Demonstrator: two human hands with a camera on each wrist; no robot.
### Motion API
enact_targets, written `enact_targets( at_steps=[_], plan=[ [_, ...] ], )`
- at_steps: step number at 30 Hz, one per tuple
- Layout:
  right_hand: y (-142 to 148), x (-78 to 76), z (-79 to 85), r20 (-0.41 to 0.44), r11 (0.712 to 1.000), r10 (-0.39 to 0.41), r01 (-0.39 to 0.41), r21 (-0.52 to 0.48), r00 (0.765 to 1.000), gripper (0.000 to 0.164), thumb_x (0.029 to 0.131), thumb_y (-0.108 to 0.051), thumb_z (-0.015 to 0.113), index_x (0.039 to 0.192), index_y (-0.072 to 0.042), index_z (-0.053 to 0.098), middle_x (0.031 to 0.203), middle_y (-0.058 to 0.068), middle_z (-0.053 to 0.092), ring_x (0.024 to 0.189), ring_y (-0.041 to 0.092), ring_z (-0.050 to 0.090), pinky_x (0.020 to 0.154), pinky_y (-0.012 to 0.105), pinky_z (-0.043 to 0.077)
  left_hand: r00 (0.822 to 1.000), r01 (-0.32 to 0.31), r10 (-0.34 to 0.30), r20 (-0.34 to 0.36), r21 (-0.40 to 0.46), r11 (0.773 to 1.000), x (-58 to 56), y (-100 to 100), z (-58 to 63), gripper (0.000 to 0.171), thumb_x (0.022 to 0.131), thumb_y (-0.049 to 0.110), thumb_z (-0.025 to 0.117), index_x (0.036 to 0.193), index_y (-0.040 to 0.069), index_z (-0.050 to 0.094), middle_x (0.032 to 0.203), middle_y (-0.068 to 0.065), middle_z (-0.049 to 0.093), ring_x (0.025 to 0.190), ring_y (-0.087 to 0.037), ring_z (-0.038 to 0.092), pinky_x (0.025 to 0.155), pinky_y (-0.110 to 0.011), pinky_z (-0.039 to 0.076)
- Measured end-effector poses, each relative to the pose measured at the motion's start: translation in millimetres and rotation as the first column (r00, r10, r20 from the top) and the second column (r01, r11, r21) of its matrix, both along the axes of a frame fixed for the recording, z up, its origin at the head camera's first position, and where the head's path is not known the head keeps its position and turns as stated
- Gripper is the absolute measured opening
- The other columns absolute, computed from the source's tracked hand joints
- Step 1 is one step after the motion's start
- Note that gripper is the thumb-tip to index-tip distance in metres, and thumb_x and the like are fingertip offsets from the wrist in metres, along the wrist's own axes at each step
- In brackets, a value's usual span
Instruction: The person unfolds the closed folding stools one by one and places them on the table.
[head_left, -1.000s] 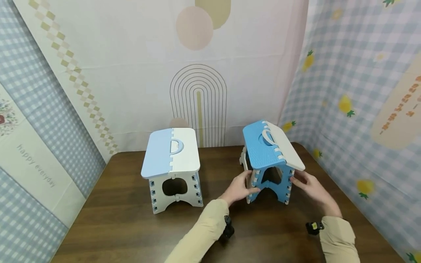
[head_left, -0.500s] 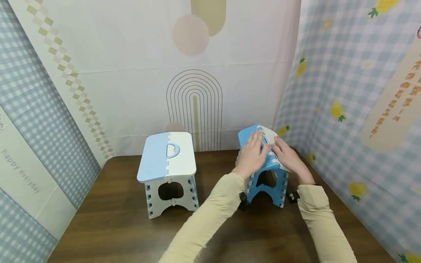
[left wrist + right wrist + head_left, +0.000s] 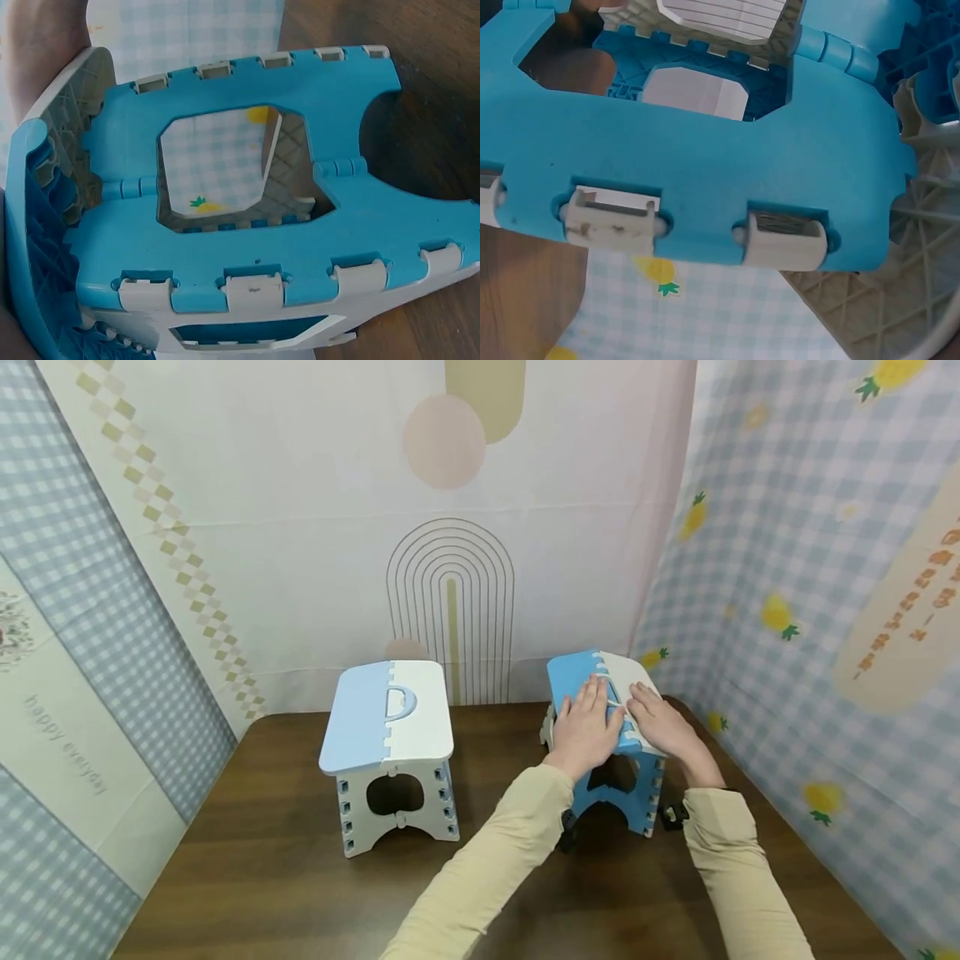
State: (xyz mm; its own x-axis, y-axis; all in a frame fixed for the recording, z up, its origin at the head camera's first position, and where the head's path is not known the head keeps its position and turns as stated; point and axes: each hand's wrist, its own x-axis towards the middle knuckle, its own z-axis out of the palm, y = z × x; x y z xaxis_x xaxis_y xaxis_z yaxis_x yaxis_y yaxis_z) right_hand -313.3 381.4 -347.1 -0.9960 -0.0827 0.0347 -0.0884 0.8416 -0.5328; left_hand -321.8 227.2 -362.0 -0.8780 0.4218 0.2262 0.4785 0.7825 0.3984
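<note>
A folding step stool (image 3: 576,670) with a blue and white top stands on its legs at the right of the table. My left hand (image 3: 587,732) lies with straight fingers on the blue half of its top, fingertips by the handle. On the white half rests my right hand (image 3: 660,723), fingers extended. In the left wrist view the stool's blue end panel (image 3: 195,262) with its cut-out faces the camera, and the hand is mostly hidden. The right wrist view shows the same blue panel (image 3: 705,165) close up, with white hinge knuckles along its edge.
A second folding stool (image 3: 387,718), light blue and white, stands unfolded to the left on the brown wooden table (image 3: 300,893). Patterned cloths hang behind the table (image 3: 330,585) and along its right side (image 3: 795,677).
Both hands have moved from the sides of the blue stool's legs up onto its top. The top's raised middle now lies flatter.
</note>
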Motion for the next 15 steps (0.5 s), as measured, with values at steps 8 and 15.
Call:
enact_targets(
  at_steps=[8, 15],
  plan=[
    [0.0, 0.2, 4.1, -0.017, 0.995, 0.011, -0.009, 0.098, 1.000, 0.059, 0.107, -0.031, 0.016, 0.150, 0.009, 0.017, 0.157, 0.031, 0.012, 0.146, 0.049, 0.009, 0.119, 0.061, 0.006, 0.999, -0.038, 0.040, 0.013, -0.113, 0.993, -2.5, 2.1, 3.3, 0.059, 0.105, 0.048, 0.016, 0.156, 0.018, 0.015, 0.164, 0.003, 0.013, 0.151, -0.010, 0.015, 0.125, -0.035, 0.014],
    [-0.2, -1.6, 3.2, 0.001, 0.993, 0.020, -0.020, 0.120, 1.000, 0.058, 0.107, -0.030, 0.015, 0.150, 0.009, 0.016, 0.157, 0.031, 0.012, 0.146, 0.049, 0.008, 0.119, 0.060, 0.007, 0.997, -0.049, 0.057, 0.046, -0.155, 0.987, -3.0, 0.0, 6.8, 0.061, 0.104, 0.051, 0.017, 0.156, 0.019, 0.016, 0.164, 0.004, 0.014, 0.151, -0.009, 0.015, 0.125, -0.034, 0.014]
  ],
)
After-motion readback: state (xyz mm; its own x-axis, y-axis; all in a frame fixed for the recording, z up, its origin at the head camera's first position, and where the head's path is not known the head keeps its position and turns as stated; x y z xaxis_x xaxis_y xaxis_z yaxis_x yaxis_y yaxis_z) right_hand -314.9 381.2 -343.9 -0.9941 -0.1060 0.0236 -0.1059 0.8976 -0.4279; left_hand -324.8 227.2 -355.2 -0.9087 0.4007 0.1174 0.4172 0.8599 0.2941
